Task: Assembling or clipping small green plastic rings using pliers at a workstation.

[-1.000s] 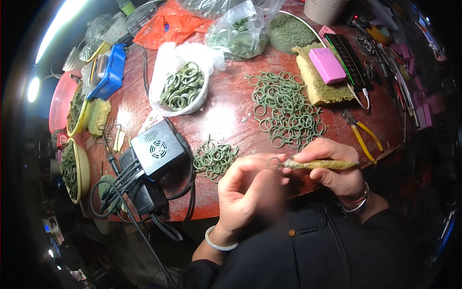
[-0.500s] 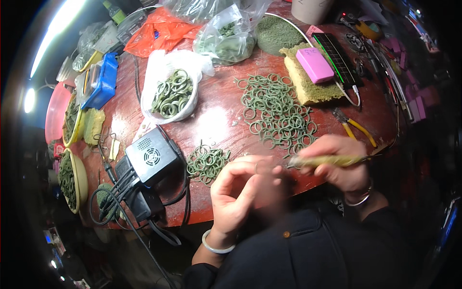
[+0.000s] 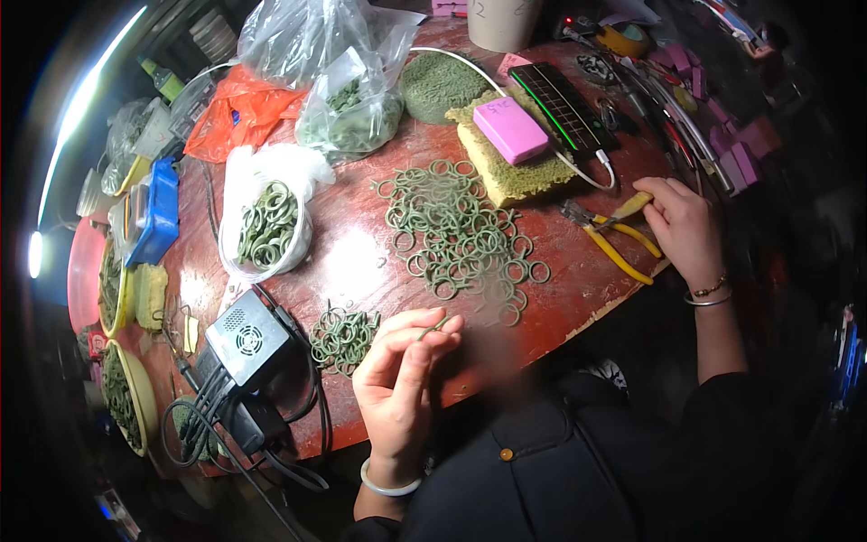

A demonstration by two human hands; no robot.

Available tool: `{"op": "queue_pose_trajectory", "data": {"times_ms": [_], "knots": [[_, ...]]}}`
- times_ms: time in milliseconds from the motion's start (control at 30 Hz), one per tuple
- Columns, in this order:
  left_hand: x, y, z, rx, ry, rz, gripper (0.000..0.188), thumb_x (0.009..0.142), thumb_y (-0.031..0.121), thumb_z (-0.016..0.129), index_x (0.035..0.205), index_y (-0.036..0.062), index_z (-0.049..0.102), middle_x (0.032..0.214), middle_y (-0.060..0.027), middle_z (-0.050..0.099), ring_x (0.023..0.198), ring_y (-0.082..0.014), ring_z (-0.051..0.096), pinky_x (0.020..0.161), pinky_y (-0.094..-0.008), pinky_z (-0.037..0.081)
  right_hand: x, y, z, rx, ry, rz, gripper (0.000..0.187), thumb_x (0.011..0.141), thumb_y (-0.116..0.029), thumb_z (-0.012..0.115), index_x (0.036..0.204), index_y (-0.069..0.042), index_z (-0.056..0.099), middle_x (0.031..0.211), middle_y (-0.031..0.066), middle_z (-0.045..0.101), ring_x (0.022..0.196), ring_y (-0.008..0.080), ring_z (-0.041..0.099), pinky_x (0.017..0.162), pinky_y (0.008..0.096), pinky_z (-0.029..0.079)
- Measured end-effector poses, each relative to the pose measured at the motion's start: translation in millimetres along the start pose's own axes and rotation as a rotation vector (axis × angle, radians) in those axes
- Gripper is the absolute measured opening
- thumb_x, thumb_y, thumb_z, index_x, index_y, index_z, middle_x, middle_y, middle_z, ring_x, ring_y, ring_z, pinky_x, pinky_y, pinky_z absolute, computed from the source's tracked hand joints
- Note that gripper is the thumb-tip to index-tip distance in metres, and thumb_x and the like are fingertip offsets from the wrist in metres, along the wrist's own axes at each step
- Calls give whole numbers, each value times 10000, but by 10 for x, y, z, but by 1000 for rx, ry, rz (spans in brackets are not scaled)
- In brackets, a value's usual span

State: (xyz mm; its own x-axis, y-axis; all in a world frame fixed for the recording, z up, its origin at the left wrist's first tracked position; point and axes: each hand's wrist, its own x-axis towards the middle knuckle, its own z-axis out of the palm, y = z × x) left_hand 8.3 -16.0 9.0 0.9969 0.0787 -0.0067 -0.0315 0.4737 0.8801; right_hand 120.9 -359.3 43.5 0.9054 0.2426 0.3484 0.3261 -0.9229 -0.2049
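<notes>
My left hand (image 3: 397, 384) is closed in a pinch above the table's near edge, with a small green ring (image 3: 433, 327) between thumb and fingertips. Over at the right, my right hand (image 3: 684, 226) grips the end of a slim tool with a yellowish handle (image 3: 632, 206); its kind is not clear. That tool lies across or just above yellow-handled pliers (image 3: 623, 242) on the table. Loose green rings (image 3: 461, 226) spread beyond my hands, and a smaller heap of green rings (image 3: 343, 339) sits left of my left hand.
A lined white tub (image 3: 268, 226) holds thicker green rings. A black power box (image 3: 246, 334) with tangled cables stands at left. A pink block (image 3: 510, 129) rests on a yellow sponge (image 3: 492, 181) beside a black panel (image 3: 567, 110). Plastic bags (image 3: 348, 113) lie at the back.
My right hand has moved right with the tool, away from the left hand to beside the pliers. The left hand keeps its pinch, and the ring now shows. The whole view has shifted.
</notes>
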Motion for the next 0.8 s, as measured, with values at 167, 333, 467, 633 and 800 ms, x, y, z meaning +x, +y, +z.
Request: {"op": "queue_pose_trajectory", "data": {"times_ms": [167,333,467,633,800], "knots": [[-6,-2,7,-4,38,18,156,1025,6,539,1058,-80,664,1226,-181,578,1093,-300,674,968,-403,562,3,-90,29,62,-50,95,157,875,-53,716,1000,-26,624,834,118,627,679,263,633,643,377,499],[-7,-45,-129,212,-44,156,149,1010,0,568,1091,-60,678,1152,-131,582,923,-166,637,842,-295,551,-51,-190,-4,251,-131,-166,342,810,-191,830,901,-26,544,872,86,538,775,257,582,706,373,476],[-21,-26,-94,241,-13,153,171,1001,-8,579,1128,-50,685,1150,-123,588,906,-144,624,816,-269,535,-213,-350,60,143,-167,-149,297,833,-137,783,954,-22,537,1054,128,515,977,321,557,870,420,459],[-21,-29,-113,366,-4,137,189,1011,19,559,1127,-57,688,1192,-136,595,966,-173,633,846,-288,537,-264,-420,164,-7,-70,-314,262,831,-41,724,985,10,518,1142,172,532,1060,366,557,938,466,449],[-26,-58,-172,451,-21,161,211,1020,29,534,1142,-67,677,1263,-173,587,1108,-244,649,927,-351,552,-314,-439,140,122,-102,-301,267,824,51,676,1006,12,485,1185,188,526,983,372,578,858,440,491]]}}
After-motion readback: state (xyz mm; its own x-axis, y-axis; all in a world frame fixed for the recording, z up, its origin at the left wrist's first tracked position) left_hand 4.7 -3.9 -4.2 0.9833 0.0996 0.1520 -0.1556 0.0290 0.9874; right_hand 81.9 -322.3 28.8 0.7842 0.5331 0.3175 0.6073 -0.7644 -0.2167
